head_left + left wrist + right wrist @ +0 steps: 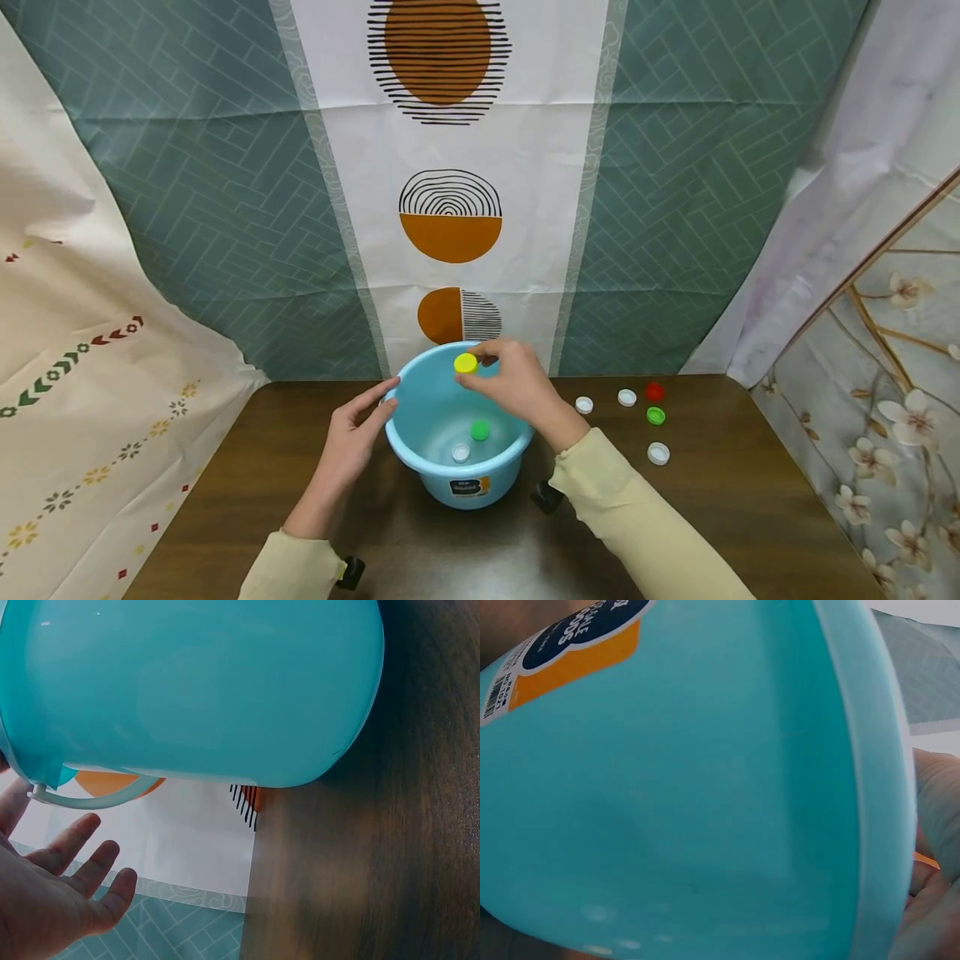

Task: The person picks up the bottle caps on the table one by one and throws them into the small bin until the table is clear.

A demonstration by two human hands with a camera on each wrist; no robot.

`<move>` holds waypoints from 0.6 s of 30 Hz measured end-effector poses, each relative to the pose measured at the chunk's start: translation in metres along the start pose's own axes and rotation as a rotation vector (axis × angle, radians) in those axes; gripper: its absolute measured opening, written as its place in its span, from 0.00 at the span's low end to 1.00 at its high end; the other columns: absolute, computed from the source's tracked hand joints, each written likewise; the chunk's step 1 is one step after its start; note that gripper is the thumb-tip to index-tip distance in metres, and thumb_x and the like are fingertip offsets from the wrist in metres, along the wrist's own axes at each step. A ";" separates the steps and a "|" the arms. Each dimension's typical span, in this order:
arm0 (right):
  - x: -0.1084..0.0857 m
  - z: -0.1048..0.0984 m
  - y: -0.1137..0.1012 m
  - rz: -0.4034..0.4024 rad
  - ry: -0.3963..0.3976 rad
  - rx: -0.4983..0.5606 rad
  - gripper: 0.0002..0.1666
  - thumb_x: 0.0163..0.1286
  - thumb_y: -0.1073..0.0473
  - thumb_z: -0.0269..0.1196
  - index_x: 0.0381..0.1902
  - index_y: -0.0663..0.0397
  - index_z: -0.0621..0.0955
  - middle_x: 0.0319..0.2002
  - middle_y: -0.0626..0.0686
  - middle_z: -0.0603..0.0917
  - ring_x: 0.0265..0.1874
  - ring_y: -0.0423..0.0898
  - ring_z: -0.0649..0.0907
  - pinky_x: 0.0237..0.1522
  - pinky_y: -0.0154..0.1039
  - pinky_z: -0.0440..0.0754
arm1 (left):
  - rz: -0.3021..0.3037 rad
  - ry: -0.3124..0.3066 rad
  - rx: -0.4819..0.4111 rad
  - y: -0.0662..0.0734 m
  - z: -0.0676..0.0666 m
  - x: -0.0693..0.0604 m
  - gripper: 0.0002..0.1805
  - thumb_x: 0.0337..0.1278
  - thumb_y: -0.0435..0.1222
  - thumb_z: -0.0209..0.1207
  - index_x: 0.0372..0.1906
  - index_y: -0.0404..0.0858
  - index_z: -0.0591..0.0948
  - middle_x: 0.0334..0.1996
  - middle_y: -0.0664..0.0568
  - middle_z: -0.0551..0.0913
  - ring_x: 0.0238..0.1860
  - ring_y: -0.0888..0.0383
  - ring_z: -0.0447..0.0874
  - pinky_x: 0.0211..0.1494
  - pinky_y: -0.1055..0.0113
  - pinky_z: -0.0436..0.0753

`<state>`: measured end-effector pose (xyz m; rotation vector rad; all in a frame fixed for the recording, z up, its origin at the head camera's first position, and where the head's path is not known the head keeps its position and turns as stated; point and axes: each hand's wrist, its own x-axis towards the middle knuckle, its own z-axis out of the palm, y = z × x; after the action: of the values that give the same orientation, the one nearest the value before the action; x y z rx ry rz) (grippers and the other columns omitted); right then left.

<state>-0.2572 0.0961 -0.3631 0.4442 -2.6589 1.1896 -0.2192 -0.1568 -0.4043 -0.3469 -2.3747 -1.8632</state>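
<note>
A light blue plastic basin (462, 500) stands on the table, with a green bottle cap (480, 430) and a white bottle cap (461, 452) on its floor. Over its far part, my right hand (517, 385) pinches a yellow bottle cap (466, 363) between thumb and fingers. The basin's wall (690, 787) fills most of the right wrist view and hides much of that hand. At the left side of the rim, my left hand (352, 429) touches with thumb and forefinger. Its other fingers (96, 868) spread loosely beside the basin's handle (97, 801) in the left wrist view.
On the wooden table (720, 508), right of the basin, lie a red cap (655, 392), a light green ring-like cap (656, 416) and several white caps (658, 453). A patterned curtain (480, 142) hangs behind the table's far edge.
</note>
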 end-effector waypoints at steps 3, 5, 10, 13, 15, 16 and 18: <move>0.001 0.003 -0.002 -0.004 -0.021 -0.012 0.24 0.54 0.43 0.69 0.47 0.44 0.84 0.43 0.42 0.82 0.43 0.42 0.78 0.43 0.38 0.78 | -0.006 0.004 -0.004 -0.007 -0.001 0.002 0.21 0.62 0.42 0.57 0.59 0.45 0.76 0.60 0.51 0.76 0.59 0.55 0.75 0.49 0.74 0.78; 0.002 0.006 -0.004 -0.008 -0.033 -0.023 0.24 0.53 0.42 0.69 0.47 0.44 0.83 0.42 0.42 0.82 0.43 0.41 0.78 0.44 0.38 0.78 | -0.006 0.009 -0.008 -0.015 -0.001 0.005 0.20 0.62 0.43 0.57 0.59 0.47 0.76 0.60 0.51 0.76 0.59 0.55 0.75 0.49 0.74 0.78; 0.005 0.012 -0.008 -0.035 -0.066 -0.040 0.24 0.54 0.41 0.69 0.47 0.43 0.83 0.42 0.41 0.83 0.43 0.41 0.79 0.46 0.38 0.78 | -0.003 0.025 0.005 -0.028 -0.002 0.009 0.20 0.62 0.45 0.57 0.59 0.50 0.76 0.60 0.53 0.75 0.59 0.57 0.75 0.49 0.75 0.78; 0.006 0.015 -0.010 -0.050 -0.084 -0.045 0.24 0.54 0.41 0.68 0.47 0.42 0.83 0.42 0.40 0.83 0.44 0.40 0.79 0.47 0.39 0.78 | -0.003 0.019 0.000 -0.024 -0.002 0.008 0.21 0.62 0.44 0.57 0.59 0.48 0.76 0.60 0.53 0.75 0.59 0.55 0.75 0.49 0.75 0.78; 0.005 0.017 -0.011 -0.050 -0.094 -0.041 0.23 0.55 0.41 0.68 0.47 0.41 0.83 0.42 0.40 0.83 0.44 0.40 0.79 0.47 0.39 0.78 | -0.004 0.011 -0.005 -0.017 -0.001 0.006 0.21 0.62 0.43 0.57 0.59 0.46 0.76 0.60 0.51 0.76 0.59 0.54 0.75 0.49 0.74 0.78; 0.005 0.018 -0.011 -0.052 -0.098 -0.038 0.23 0.55 0.41 0.68 0.47 0.41 0.83 0.42 0.40 0.83 0.44 0.40 0.79 0.47 0.39 0.78 | -0.005 0.008 -0.006 -0.013 -0.001 0.005 0.21 0.63 0.42 0.57 0.60 0.44 0.76 0.60 0.50 0.76 0.59 0.53 0.75 0.49 0.74 0.78; 0.005 0.019 -0.011 -0.045 -0.104 -0.034 0.23 0.55 0.41 0.68 0.47 0.41 0.83 0.42 0.39 0.83 0.44 0.40 0.78 0.47 0.39 0.78 | 0.000 0.000 0.003 -0.007 -0.001 0.002 0.21 0.63 0.41 0.56 0.60 0.42 0.76 0.60 0.48 0.75 0.59 0.51 0.75 0.48 0.74 0.79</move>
<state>-0.2587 0.0735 -0.3668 0.5721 -2.7355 1.1366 -0.2231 -0.1587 -0.4099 -0.3466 -2.3765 -1.8597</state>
